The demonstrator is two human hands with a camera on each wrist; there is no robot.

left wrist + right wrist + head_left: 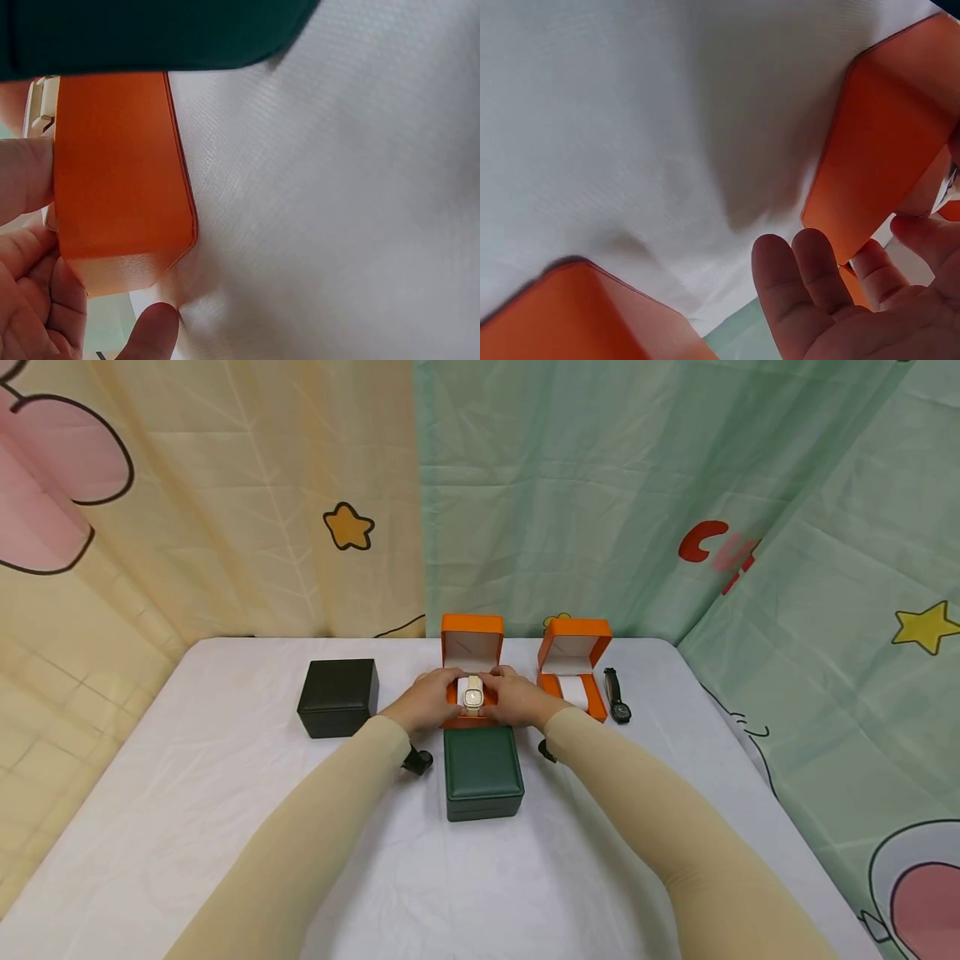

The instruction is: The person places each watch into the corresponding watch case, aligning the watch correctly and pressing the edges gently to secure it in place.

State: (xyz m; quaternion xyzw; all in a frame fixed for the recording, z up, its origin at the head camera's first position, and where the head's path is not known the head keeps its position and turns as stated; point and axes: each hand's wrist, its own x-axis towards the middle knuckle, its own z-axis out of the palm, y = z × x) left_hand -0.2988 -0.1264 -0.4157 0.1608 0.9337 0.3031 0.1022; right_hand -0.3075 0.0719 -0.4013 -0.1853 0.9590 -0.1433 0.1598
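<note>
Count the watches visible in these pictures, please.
2: a pale watch in the left orange box; a dark watch beside the right orange box. The black box and green box, closed, may hide more.

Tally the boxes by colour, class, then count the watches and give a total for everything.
Orange boxes: 2
Green box: 1
Black box: 1
Watches: 2
Total: 6

High head view, close wrist views
</note>
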